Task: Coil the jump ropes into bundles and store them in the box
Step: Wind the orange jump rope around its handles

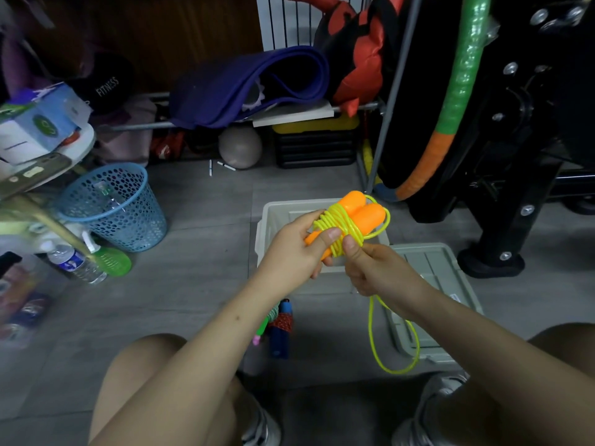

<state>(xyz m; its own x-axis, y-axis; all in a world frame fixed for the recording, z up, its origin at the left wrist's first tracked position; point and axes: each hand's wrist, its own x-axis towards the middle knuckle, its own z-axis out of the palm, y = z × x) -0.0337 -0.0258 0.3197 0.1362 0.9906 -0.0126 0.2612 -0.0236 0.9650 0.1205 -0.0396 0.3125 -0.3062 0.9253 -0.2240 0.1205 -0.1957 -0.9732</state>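
Note:
My left hand [294,249] grips the two orange handles [363,214] of a jump rope held side by side above the grey box [277,217]. Yellow-green cord [338,225] is wound several times around the handles. My right hand [375,268] pinches the cord just below the windings, and a loose loop of cord [396,346] hangs from that hand down over the box's lid [431,297]. A second jump rope [280,326] with blue handles and red cord lies bundled on the floor between my forearms.
A blue mesh bin [112,207] stands at the left with a water bottle [75,263] and a green spray bottle [108,257] in front of it. Black exercise equipment [515,156] and a hoop [450,101] stand at the right; a rolled purple mat [248,85] and grey ball [240,146] are behind.

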